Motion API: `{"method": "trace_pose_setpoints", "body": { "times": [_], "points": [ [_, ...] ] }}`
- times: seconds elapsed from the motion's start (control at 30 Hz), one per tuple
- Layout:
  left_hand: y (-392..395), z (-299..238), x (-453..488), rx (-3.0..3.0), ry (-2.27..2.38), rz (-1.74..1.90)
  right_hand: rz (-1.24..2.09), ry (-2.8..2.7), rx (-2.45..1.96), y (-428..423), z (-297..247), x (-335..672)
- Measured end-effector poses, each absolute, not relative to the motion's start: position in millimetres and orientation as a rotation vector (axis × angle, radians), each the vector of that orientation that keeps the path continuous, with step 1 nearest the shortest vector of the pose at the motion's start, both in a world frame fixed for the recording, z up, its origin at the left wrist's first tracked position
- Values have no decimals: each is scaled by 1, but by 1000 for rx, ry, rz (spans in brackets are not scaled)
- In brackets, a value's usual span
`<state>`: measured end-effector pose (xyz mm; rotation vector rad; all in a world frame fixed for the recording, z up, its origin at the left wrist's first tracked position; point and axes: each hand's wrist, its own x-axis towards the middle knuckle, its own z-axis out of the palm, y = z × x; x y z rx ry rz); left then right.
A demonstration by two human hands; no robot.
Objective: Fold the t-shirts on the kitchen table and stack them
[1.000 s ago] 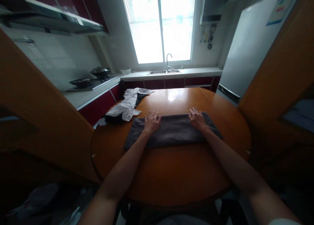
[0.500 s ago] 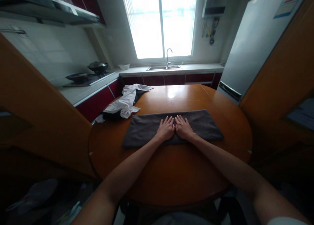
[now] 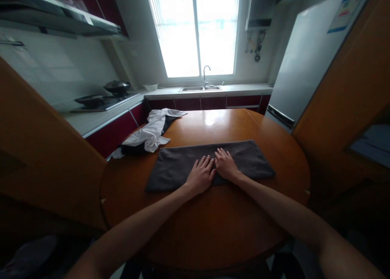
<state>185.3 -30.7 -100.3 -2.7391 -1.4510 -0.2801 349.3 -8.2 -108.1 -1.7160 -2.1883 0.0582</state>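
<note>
A dark grey folded cloth [image 3: 250, 161] lies as a long strip across the round wooden table [image 3: 213, 226]. My left hand [image 3: 201, 174] rests flat on the cloth's middle, fingers stretched out and open. My right hand [image 3: 224, 166] lies flat right beside it, fingers also out, the two hands touching at the fingers. Neither hand holds anything.
A heap of white and dark clothes [image 3: 150, 135] sits at the table's far left edge. Behind are a counter with a sink and tap [image 3: 203, 84], a stove with pans [image 3: 103, 98] at left, and a refrigerator [image 3: 304, 63] at right. Wooden panels flank both sides.
A second ago my hands lay apart near the cloth's two ends; they slid inward and met at its middle. Since then my left hand has drawn slightly toward me.
</note>
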Motion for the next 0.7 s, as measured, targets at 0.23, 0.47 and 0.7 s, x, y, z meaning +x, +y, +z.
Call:
{"method": "trace_pose_setpoints", "body": {
  "times": [0.23, 0.47, 0.7],
  "points": [
    [-24, -97, 178, -2812, -1441, -202, 79, -2188, -1740, -8, -106, 349],
    [-2, -101, 157, -2721, -1653, -155, 140, -2164, -1704, -7, -106, 349],
    [1, -102, 155, -2738, -1673, -175, 183, -2102, -1635, -3, -96, 385]
  ]
}}
